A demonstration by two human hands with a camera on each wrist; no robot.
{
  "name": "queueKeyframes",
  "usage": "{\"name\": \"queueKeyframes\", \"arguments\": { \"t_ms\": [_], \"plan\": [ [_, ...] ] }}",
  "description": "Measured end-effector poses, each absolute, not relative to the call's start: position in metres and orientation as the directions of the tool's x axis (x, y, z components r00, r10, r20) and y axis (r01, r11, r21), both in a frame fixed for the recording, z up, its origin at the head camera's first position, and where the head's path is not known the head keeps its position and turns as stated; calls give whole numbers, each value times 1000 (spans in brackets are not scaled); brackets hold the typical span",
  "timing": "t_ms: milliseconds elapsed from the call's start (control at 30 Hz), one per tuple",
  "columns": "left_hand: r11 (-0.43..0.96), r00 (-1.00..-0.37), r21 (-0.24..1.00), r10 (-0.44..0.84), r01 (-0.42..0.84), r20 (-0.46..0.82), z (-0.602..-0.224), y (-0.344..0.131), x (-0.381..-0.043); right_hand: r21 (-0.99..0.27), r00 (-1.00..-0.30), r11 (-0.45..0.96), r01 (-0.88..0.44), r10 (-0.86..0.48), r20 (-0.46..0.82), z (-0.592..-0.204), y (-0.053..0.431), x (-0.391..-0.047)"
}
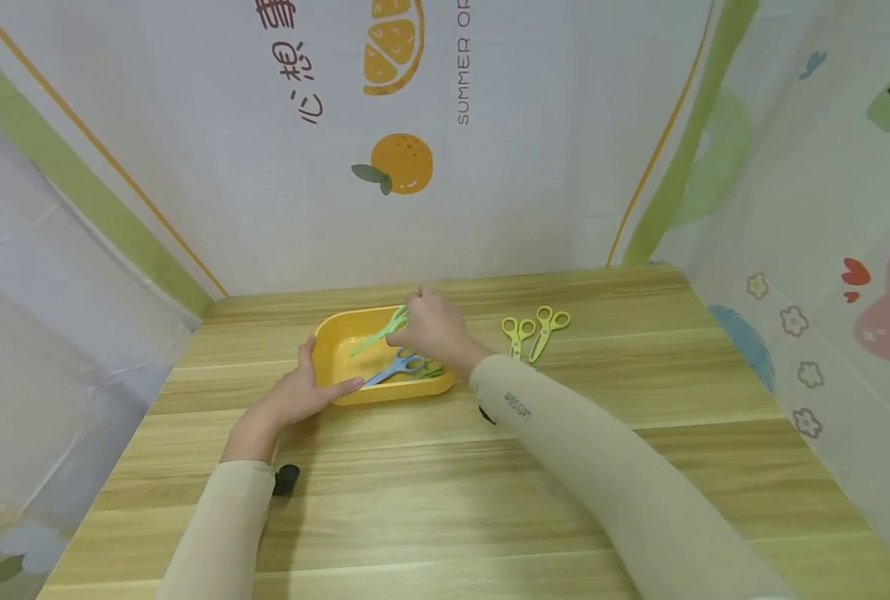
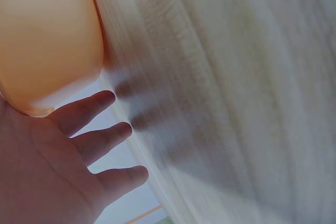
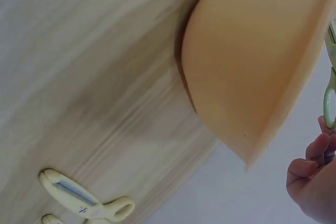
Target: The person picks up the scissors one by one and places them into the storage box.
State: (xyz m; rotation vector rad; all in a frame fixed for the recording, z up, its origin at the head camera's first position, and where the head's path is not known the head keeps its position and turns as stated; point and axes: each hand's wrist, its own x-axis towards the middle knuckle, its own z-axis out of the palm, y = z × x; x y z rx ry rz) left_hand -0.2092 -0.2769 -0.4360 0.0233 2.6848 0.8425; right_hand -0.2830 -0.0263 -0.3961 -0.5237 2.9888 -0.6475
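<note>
Filling the lower part of my head feed, a wooden table (image 1: pixel 415 500) carries a yellow tray (image 1: pixel 388 392). I see the left hand (image 1: pixel 298 396) spread around its left end, fingers nearly straight, thumb on the near rim. The right hand (image 1: pixel 437 327), fingers curled, pinches light-green scissors (image 1: pixel 380 335) over the tray; blue scissors (image 1: pixel 395 367) lie inside.

from the head camera, we lose part of the light green scissors (image 1: pixel 377 336) behind the right hand (image 1: pixel 433 325) and the blade tips of 1 pair of yellow scissors (image 1: pixel 517 340) behind the right sleeve (image 1: pixel 602 450). in the right wrist view, the bottom edge cuts off 1 yellow pair (image 3: pixel 51 219); in the left, the tray (image 2: pixel 52 40) runs past the top left corner.
</note>
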Motion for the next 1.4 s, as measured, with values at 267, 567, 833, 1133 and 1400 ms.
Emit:
{"name": "queueKeyframes", "arguments": {
  "t_ms": [267, 567, 833, 1133, 1400],
  "plan": [
    [832, -942, 549, 118, -80, -315, -435, -277, -210, -391, -933, 858, -332, -360, 1, -401, -32, -280],
    [829, -939, 552, 119, -85, -323, -433, -277, -208, -347, -931, 874, -341, -365, -6, -407, -40, -281],
    [828, -938, 554, 121, -85, -324, -437, -279, -210, -271, -903, 874, -403, -428, -41, -409, -49, -278],
    [830, -938, 551, 117, -88, -326, -437, -278, -212, -318, -880, 836, -447, -475, -13, -409, -46, -279],
    [827, -937, 554, 116, -92, -329, -437, -277, -212, -397, -893, 818, -417, -450, 11, -402, -36, -286]
  ]
}}
